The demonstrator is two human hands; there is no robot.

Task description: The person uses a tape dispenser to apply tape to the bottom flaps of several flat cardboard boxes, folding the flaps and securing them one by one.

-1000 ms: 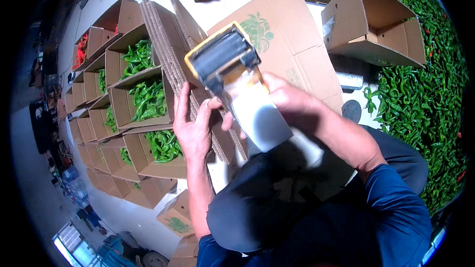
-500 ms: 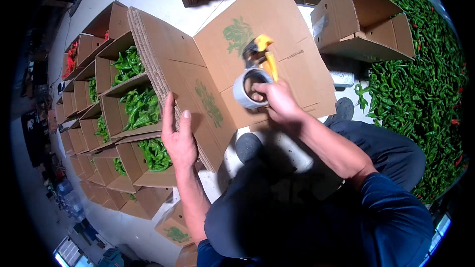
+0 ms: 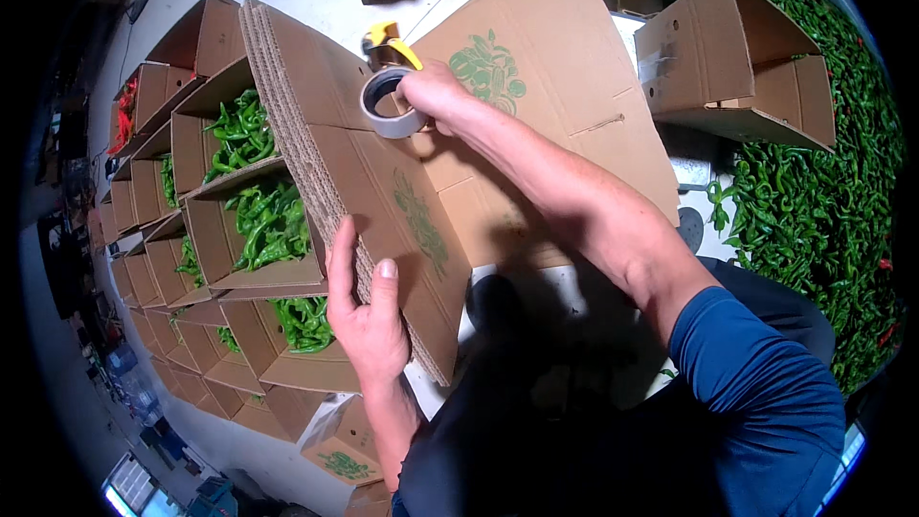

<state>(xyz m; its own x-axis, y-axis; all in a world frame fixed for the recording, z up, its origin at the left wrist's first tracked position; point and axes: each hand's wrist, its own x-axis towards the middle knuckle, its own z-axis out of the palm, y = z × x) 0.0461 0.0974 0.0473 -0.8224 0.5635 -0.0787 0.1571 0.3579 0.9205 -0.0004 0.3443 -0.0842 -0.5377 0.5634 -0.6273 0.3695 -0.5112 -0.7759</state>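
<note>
Left of the leaning cardboard stack, boxes of green peppers limit clearance. My left hand bears on its lower edge; I cannot tell if it clamps. Apparent step: positioning the tape dispenser, gripped in my right hand at the stack's upper right. The next move likely requires a steady panel. Right of the stack: flat cardboard, open box, pepper heap.

A tape dispenser is held by the right hand near the far end of a flattened-carton stack, apparently steadied by the left hand.
</note>
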